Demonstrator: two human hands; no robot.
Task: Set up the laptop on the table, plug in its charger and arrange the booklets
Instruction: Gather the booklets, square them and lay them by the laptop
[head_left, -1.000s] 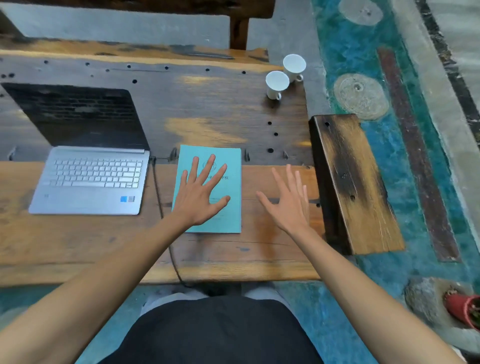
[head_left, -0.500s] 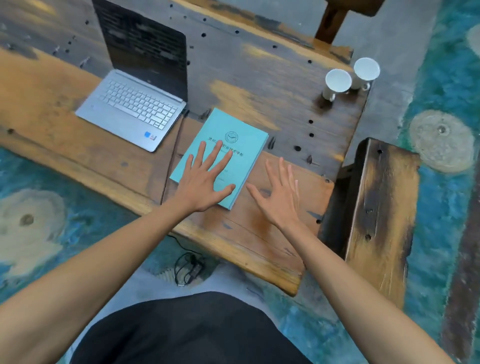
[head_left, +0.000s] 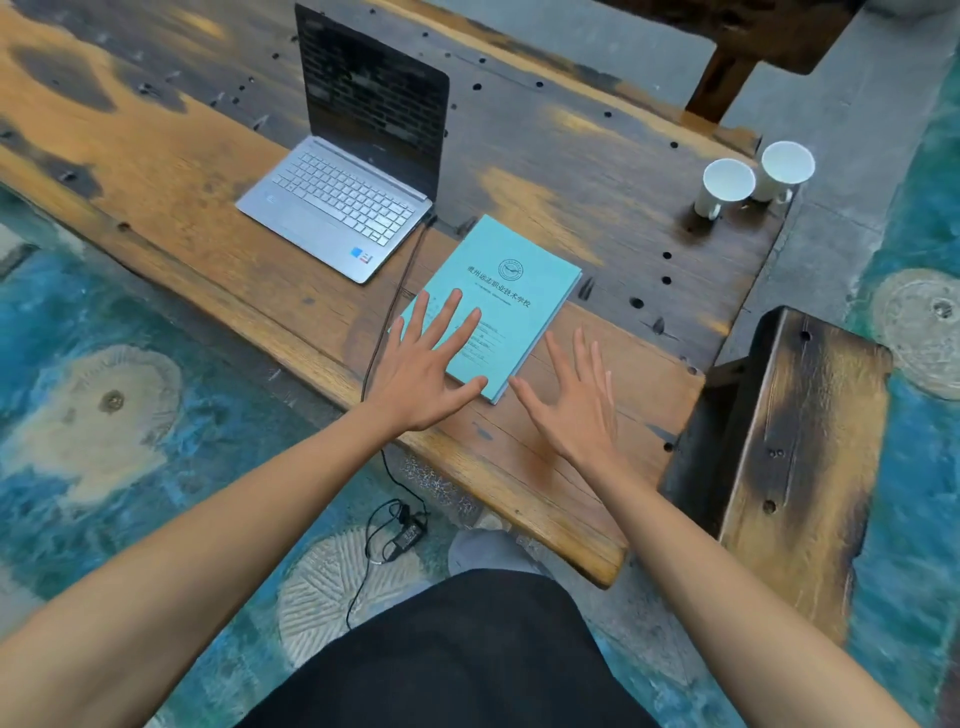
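Note:
A silver laptop stands open on the wooden table, its screen dark. A black charger cable runs from the laptop's right side over the table's near edge down to a power brick on the floor. Just right of the cable lies a stack of turquoise booklets. My left hand rests flat on the near left part of the stack, fingers spread. My right hand hovers flat over the bare wood just right of the stack, holding nothing.
Two white cups stand at the table's far right. A dark wooden bench sits close beside the table's right end. The floor is painted blue-green with stone discs. My black-clad lap fills the bottom of the view.
The view has swung left and tilted, so the table now runs diagonally and the power brick on the floor shows. Both hands stay flat in the same places relative to the booklets.

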